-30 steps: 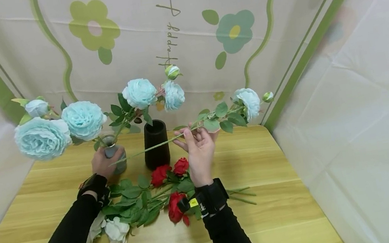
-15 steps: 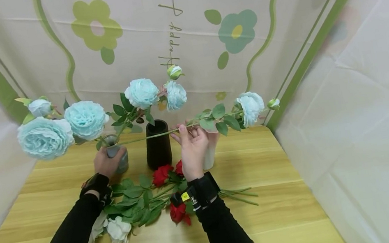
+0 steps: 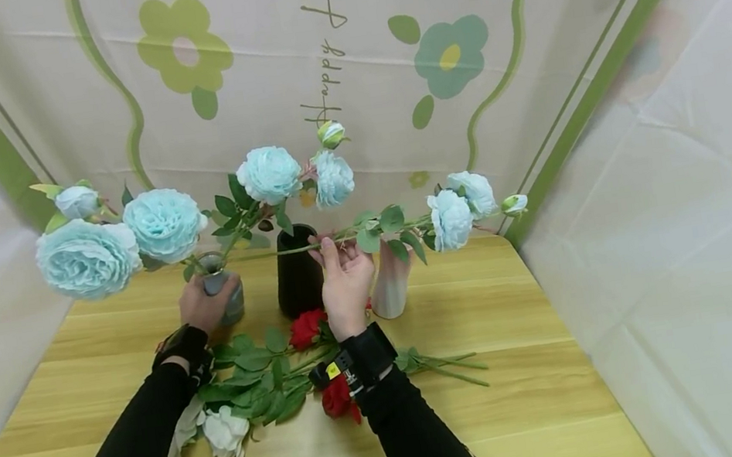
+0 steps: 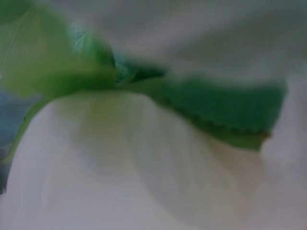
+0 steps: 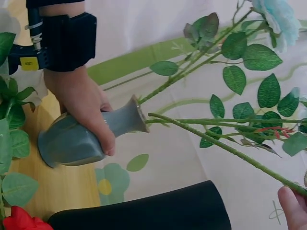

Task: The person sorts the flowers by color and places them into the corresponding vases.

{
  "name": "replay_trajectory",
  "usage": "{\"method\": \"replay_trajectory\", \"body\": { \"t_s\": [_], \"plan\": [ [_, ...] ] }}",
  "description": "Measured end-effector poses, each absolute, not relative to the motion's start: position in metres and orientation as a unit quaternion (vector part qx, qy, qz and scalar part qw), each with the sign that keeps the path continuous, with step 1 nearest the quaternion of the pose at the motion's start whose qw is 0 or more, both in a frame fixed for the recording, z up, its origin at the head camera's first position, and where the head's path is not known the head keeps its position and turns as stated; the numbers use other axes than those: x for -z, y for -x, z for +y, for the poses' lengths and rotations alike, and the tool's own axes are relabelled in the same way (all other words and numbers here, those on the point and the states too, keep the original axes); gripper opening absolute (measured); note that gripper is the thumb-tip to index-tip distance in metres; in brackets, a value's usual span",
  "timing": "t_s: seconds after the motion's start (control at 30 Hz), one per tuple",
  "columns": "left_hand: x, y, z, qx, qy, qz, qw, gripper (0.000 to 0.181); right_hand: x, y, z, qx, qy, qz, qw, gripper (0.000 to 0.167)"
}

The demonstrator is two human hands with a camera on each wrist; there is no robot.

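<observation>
My left hand (image 3: 203, 304) grips the neck of a small blue-grey vase (image 5: 72, 139), its thumb across the front in the right wrist view. Stems with pale blue blooms (image 3: 165, 224) stand in this vase and lean left and right. My right hand (image 3: 347, 284) pinches the stem of another pale blue flower (image 3: 451, 220), held nearly level with the blooms to the right. In the right wrist view the cut end of that flower's stem (image 5: 216, 145) lies close to the vase mouth; whether it touches the rim I cannot tell.
Between the hands stands a black vase (image 3: 298, 273), with a white-pink vase (image 3: 390, 280) to its right. Red roses (image 3: 337, 398) and white flowers (image 3: 226, 434) lie on the wooden table (image 3: 506, 427). Blurred white petals (image 4: 110, 167) fill the left wrist view.
My right hand has moved left, bringing the held flower's stem end up from below the blue-grey vase's mouth to its level. The left hand keeps its grip.
</observation>
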State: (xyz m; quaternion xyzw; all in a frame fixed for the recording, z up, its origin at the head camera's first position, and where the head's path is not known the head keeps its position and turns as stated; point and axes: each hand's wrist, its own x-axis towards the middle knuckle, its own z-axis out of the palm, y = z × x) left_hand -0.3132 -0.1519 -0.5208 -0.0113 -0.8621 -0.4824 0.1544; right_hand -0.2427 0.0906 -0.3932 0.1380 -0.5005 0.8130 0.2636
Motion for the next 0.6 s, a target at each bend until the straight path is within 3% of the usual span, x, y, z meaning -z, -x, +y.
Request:
{"method": "replay_trajectory", "body": {
  "t_s": [0.17, 0.23, 0.43, 0.6],
  "plan": [
    [0.520, 0.312, -0.152, 0.475, 0.003, -0.867, 0.150, 0.059, 0.455, 0.289, 0.087, -0.770, -0.188, -0.535, 0.292, 0.025],
    [0.519, 0.312, -0.151, 0.473, 0.003, -0.869, 0.148, 0.059, 0.461, 0.292, 0.084, -0.753, -0.192, -0.552, 0.302, 0.023],
    [0.519, 0.311, -0.151, 0.478, 0.004, -0.867, 0.141, 0.061, 0.414, 0.248, 0.078, -0.753, -0.192, -0.561, 0.285, 0.021],
    [0.517, 0.311, -0.152, 0.477, 0.000, -0.868, 0.137, 0.063, 0.476, 0.295, 0.075, -0.740, -0.226, -0.560, 0.297, 0.028]
  ]
}}
